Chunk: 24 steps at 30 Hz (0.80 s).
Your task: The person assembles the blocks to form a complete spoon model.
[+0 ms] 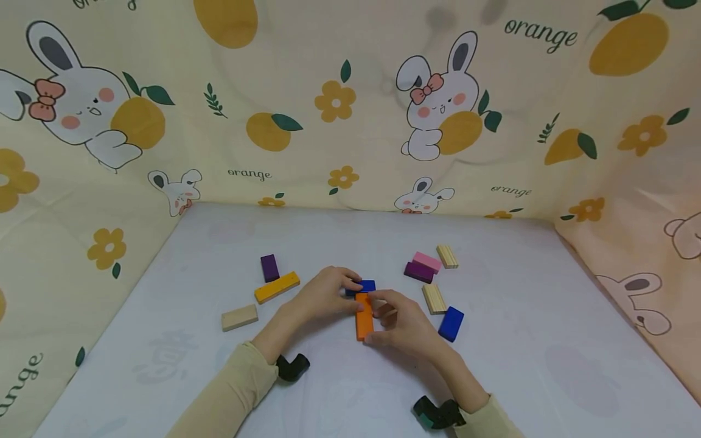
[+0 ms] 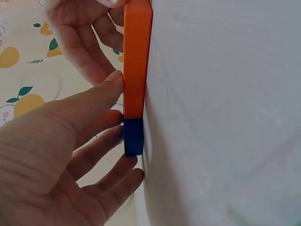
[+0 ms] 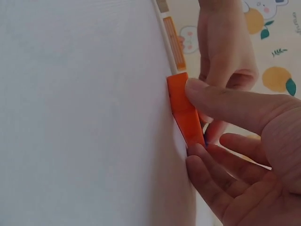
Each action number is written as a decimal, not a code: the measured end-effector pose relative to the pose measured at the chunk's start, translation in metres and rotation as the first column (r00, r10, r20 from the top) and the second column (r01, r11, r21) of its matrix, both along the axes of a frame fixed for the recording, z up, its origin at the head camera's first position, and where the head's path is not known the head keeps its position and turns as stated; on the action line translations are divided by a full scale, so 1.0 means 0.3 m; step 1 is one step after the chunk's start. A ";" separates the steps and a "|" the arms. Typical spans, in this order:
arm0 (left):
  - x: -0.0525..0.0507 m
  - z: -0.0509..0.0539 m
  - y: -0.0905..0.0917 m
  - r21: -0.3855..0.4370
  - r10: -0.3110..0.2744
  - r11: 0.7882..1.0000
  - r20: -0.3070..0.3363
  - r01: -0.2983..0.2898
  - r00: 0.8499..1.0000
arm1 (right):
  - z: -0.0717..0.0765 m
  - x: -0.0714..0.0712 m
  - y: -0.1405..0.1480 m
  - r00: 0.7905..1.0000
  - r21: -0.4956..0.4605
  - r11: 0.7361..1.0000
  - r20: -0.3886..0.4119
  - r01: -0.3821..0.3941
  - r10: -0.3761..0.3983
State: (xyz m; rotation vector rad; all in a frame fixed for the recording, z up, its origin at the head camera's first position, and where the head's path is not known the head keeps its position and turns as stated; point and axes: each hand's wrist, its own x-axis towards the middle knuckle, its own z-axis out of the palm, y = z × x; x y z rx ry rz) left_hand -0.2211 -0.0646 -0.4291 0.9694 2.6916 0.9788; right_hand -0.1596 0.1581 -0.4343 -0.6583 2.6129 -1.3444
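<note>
An orange block point(image 1: 364, 321) lies flat on the white table, its long side running away from me. Its far end meets a blue block point(image 1: 368, 285) set crosswise, and the two touch in the left wrist view. My left hand point(image 1: 324, 293) holds the blue block with its fingers over the top and far side, while its thumb rests on the orange block. From the right, my right hand point(image 1: 408, 322) pinches the orange block, thumb near the close end and fingertips along its side. Part of the blue block is hidden by the left fingers.
Left of the hands lie a purple block point(image 1: 269, 267), a yellow block point(image 1: 277, 288) and a plain wooden block point(image 1: 239, 317). On the right are a pink block point(image 1: 426, 261), a dark purple block point(image 1: 418, 272), two grooved wooden pieces point(image 1: 434, 298) and another blue block point(image 1: 451, 323).
</note>
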 end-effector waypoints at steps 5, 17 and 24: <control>0.001 -0.003 -0.002 -0.019 0.027 0.999 0.014 -0.026 1.000 | 0.042 0.005 0.041 0.996 -0.009 0.997 0.038 0.075 -0.075; -0.004 -0.007 -0.003 -0.027 0.046 0.999 0.045 -0.045 0.998 | 0.110 0.000 0.337 0.961 0.070 0.968 -0.158 0.241 -0.228; -0.003 -0.011 0.000 -0.041 0.054 0.998 0.055 -0.052 0.997 | 0.097 0.014 0.460 0.954 0.134 0.945 -0.088 0.297 -0.287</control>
